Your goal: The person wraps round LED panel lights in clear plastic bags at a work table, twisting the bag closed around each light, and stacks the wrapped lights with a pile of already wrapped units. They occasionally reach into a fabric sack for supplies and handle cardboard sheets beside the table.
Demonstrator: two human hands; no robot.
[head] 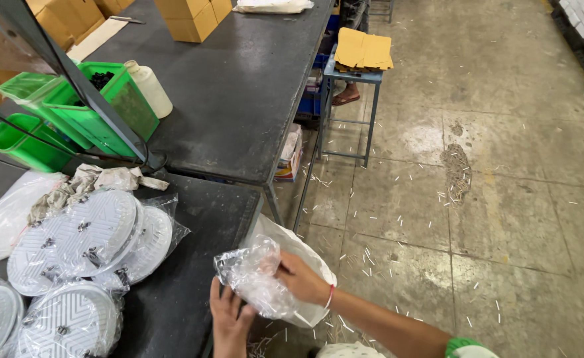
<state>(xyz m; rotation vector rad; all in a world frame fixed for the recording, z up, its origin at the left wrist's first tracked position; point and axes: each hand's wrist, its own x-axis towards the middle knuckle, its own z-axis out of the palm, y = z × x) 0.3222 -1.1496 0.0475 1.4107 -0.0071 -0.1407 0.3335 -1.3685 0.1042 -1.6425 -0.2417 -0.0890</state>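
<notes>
**Clear bag gripped off the table's edge**

Just off the dark table's near corner, the right hand pinches a crumpled clear plastic bag, fingers closed on it. The left hand presses up beneath, steadying it. Bagged round discs lie stacked on the table.

floor: stained concrete, littered | tables: dark metal | stool: blue

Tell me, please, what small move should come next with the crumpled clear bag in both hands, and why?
Probably spread the mouth of the clear plastic bag open. The right hand grips it from above and the left hand from below, yet it is bunched and shut, held off the dark table edge, while the round white discs nearby already sit in bags.
</notes>
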